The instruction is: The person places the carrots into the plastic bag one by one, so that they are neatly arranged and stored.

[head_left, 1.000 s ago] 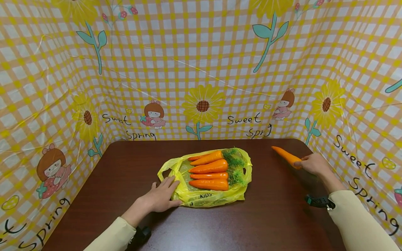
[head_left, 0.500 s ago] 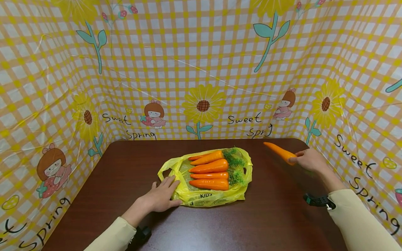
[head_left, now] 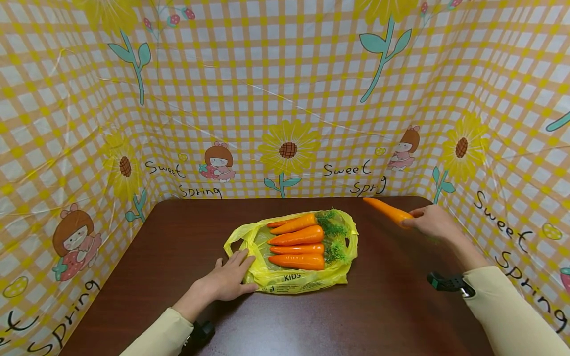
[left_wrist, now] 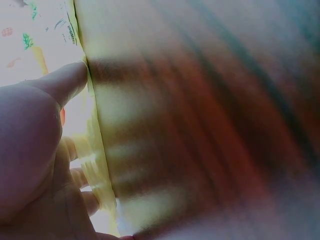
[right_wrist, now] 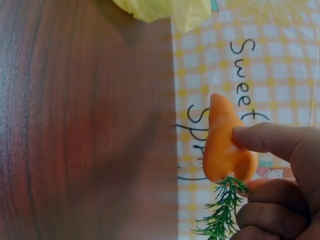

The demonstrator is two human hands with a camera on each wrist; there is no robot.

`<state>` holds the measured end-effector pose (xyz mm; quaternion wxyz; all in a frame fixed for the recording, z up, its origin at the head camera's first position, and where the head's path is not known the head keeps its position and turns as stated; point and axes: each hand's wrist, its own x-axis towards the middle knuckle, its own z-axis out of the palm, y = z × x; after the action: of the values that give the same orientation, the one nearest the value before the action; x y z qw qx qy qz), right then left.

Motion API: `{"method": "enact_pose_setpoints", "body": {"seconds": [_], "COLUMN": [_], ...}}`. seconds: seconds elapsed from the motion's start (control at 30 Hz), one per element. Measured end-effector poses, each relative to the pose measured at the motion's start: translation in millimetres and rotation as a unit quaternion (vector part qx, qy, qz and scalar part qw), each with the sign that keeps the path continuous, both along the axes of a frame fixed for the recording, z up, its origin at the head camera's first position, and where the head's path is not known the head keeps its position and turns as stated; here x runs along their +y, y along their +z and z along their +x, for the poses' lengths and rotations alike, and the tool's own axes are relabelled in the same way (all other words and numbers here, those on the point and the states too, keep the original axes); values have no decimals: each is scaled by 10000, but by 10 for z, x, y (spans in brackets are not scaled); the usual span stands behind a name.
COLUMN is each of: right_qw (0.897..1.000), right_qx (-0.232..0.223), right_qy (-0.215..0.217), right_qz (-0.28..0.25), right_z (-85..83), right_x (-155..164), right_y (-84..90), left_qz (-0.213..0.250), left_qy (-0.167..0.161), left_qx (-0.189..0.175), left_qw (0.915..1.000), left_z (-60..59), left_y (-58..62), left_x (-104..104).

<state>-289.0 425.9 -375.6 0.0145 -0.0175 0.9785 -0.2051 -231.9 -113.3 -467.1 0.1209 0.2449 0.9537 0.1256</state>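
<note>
My right hand pinches an orange carrot near its thick end, above the right side of the table. In the right wrist view the thumb presses on the carrot, and its green leafy top hangs beside the curled fingers. Fingers spread, my left hand rests on the left end of a yellow plastic bag. Several carrots lie side by side on the bag, tips to the left, leafy tops to the right. The left wrist view shows the left thumb at the bag's edge.
The dark brown table has a glossy top. A checkered cloth with sunflowers and lettering stands behind it and along both sides. The bag's handle loop points left.
My right hand has moved left and slightly away from me, carrying the carrot toward the bag. The left hand, the bag and the carrots on it have stayed in place.
</note>
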Motion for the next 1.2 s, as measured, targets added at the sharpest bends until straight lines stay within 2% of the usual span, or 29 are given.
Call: {"method": "enact_pose_setpoints", "body": {"seconds": [0.37,0.6,1.2], "right_qw": [9999,9995,9990], "right_qx": [-22,-165,132], "right_qy": [95,28,201], "right_qz": [-42,-285,-371], "right_z": [34,85,135], "right_x": [-186,-318,-553], "right_y": [125,211,344], "left_qz": [31,24,59], "left_qy": [-20,-5,2], "left_qx": [-22,-27,-41], "left_qw": [10000,10000,10000], "left_z": [7,8,10], "left_y": [2,-4,4], "left_x": [2,2,-2]}}
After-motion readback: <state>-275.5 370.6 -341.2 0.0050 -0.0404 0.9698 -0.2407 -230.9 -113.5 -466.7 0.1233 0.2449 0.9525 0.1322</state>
